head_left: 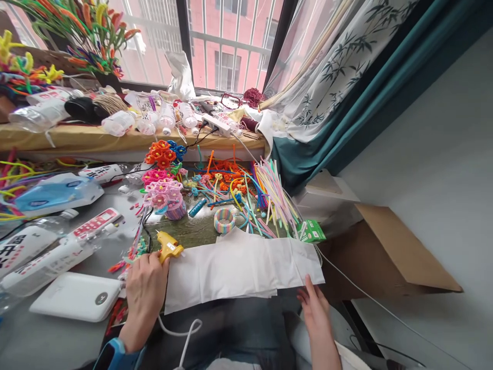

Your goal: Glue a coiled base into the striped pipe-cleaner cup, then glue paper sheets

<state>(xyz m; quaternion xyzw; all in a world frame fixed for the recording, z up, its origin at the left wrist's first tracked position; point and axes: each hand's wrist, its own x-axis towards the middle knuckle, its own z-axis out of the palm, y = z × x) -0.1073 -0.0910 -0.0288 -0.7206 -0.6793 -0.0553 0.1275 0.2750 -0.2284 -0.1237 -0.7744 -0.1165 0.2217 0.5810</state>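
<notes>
My left hand [145, 285] is closed around the handle of a yellow hot glue gun [170, 246], its nozzle angled to the right; the hand hides most of the handle. It is beside the left end of a long folded white sheet [239, 264], which looks like tissue or thin cloth. At the sheet's lower right corner my right hand [315, 306] has its fingers apart, fingertips at the edge; I cannot tell whether they press on it. Just beyond the sheet stands a pastel striped ring-shaped cup [224, 221].
Pipe-cleaner flowers [164, 192] and a teal lighter [197, 207] are behind the glue gun. Pastel pipe cleaners [273, 185] spread at the back right. Plastic bottles [57, 257] and a white power bank [77, 296] lie left. A cardboard box [404, 252] stands right.
</notes>
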